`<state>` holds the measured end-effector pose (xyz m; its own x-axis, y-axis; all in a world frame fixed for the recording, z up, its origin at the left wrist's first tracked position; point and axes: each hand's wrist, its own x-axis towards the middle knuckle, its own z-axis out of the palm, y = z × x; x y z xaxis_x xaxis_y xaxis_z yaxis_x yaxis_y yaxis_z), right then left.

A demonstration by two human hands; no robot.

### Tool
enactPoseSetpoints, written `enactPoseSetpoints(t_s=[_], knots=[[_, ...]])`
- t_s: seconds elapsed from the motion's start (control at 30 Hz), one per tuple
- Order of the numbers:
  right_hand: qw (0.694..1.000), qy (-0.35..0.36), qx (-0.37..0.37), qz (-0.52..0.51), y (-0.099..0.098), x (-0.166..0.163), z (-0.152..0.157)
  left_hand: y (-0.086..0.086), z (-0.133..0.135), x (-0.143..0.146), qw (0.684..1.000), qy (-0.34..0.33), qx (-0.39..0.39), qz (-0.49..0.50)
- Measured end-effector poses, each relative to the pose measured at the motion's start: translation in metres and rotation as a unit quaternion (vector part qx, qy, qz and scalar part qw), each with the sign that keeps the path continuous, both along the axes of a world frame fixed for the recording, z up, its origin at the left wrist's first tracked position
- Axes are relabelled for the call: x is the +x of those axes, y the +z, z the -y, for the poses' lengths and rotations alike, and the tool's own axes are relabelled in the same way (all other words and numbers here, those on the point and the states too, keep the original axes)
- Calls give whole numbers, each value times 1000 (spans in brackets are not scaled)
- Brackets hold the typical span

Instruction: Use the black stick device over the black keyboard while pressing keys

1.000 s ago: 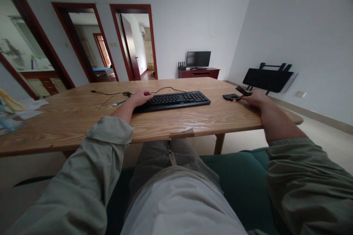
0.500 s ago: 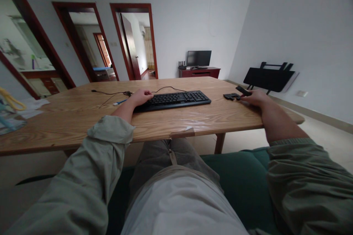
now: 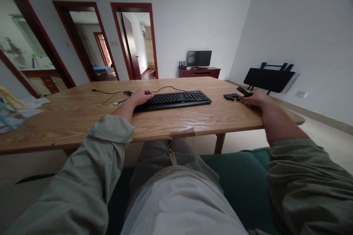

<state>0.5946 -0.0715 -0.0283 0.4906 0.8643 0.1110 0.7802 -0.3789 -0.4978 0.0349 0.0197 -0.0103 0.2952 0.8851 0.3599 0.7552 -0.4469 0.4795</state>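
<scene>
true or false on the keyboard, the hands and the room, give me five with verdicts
1. The left hand is at the left end of the black keyboard. True.
2. The right hand rests on the keyboard's number pad. False: it is right of the keyboard, holding a dark bar.
3. A black cable lies on the wooden table. True.
4. The flat screen hangs on the wall. False: it stands on a dark red cabinet.
5. Both sleeves are white. False: they are green.

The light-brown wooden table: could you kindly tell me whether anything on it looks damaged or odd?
A brown, tape-like strip on the light-brown wooden table looks odd: it interrupts the near edge's wood grain, perhaps patching damage.
</scene>
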Motion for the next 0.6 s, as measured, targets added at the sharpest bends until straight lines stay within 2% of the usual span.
enactPoseSetpoints(t_s=[0.2,0.6], knots=[[1000,19,-1,5,1,0,2,-1,-3,-2,1000,2,1,-12],[1000,15,-11,6,0,0,-1,-1,-3,-2,1000,3,6,-24]])
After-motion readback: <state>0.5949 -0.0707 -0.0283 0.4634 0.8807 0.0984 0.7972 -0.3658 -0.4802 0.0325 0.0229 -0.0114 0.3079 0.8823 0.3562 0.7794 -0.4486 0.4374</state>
